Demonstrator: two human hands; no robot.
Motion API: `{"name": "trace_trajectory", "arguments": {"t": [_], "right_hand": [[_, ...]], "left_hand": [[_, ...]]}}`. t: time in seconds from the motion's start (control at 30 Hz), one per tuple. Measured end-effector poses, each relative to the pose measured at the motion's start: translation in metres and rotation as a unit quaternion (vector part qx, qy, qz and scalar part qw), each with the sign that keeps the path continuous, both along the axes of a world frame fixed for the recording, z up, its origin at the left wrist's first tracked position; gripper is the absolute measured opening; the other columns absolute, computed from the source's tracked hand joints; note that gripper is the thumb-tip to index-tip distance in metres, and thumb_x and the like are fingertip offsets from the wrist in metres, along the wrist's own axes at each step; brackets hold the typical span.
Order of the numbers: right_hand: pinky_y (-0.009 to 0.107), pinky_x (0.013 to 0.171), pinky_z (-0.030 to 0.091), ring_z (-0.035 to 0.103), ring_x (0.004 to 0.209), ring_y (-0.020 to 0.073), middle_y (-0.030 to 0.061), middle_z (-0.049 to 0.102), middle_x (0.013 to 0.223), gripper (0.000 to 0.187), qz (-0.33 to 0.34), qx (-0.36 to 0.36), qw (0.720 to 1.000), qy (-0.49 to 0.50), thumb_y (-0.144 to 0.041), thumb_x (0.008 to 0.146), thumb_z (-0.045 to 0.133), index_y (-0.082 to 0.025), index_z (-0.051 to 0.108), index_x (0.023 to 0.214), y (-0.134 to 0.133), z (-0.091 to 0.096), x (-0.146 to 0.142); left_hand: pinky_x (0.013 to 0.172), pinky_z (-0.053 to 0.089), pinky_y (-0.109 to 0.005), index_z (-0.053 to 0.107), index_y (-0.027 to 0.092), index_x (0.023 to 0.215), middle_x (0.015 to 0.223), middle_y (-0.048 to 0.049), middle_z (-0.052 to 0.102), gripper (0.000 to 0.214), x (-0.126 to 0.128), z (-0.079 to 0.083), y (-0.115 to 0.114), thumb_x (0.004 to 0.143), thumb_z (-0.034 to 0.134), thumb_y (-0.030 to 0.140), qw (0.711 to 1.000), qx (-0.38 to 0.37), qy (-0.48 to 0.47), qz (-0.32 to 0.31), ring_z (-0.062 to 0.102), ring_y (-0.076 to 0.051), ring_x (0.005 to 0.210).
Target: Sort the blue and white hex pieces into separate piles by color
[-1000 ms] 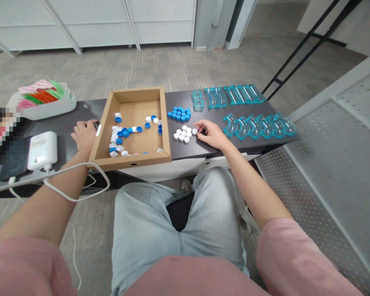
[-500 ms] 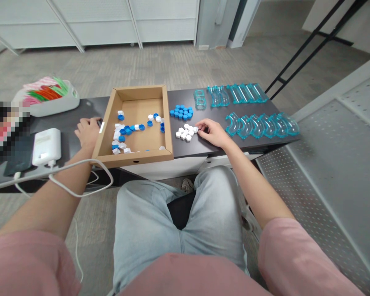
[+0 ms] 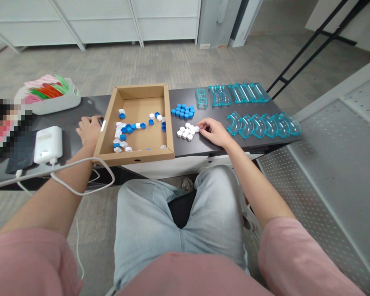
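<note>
My right hand rests on the dark table with its fingers bent. Thumb and fingertips pinch a white hexagonal piece at the right edge of a cluster of white hexagonal pieces. Just behind lies a cluster of blue hexagonal pieces. On the other side, my left hand lies on the table against the left wall of a cardboard box, fingers loosely spread. A small dark object shows by its fingertips; whether they touch it I cannot tell. Loose blue and white pieces lie inside the box.
Clear teal plastic parts stand in rows on the right, with more behind. At left are a white basket of colourful strips, a white charger and a looping cable. A perforated metal panel borders the right side.
The whole view has shifted very slightly. Both hands stay in place, and the right fingertips remain at the same white piece.
</note>
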State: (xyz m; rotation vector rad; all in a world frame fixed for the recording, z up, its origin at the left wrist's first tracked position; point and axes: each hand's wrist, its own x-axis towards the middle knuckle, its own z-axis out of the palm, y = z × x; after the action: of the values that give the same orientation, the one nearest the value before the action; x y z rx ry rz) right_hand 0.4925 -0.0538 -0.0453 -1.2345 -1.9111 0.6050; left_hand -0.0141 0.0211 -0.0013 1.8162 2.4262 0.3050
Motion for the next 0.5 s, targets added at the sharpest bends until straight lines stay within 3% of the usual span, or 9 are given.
{"name": "trace_trajectory", "arguments": {"t": [0.5], "right_hand": [[0.042, 0.09, 0.061, 0.071, 0.091, 0.0256, 0.008, 0.08, 0.106, 0.02, 0.003, 0.011, 1.0, 0.0, -0.03, 0.097, 0.072, -0.024, 0.084, 0.113, 0.0001, -0.0005, -0.0009]], "left_hand": [[0.133, 0.038, -0.067, 0.062, 0.013, 0.169, 0.172, -0.0322, 0.051, 0.06, 0.0028, 0.0023, -0.0026, 0.119, 0.036, 0.033, 1.0, 0.006, 0.0, 0.001, 0.047, -0.048, 0.159]]}}
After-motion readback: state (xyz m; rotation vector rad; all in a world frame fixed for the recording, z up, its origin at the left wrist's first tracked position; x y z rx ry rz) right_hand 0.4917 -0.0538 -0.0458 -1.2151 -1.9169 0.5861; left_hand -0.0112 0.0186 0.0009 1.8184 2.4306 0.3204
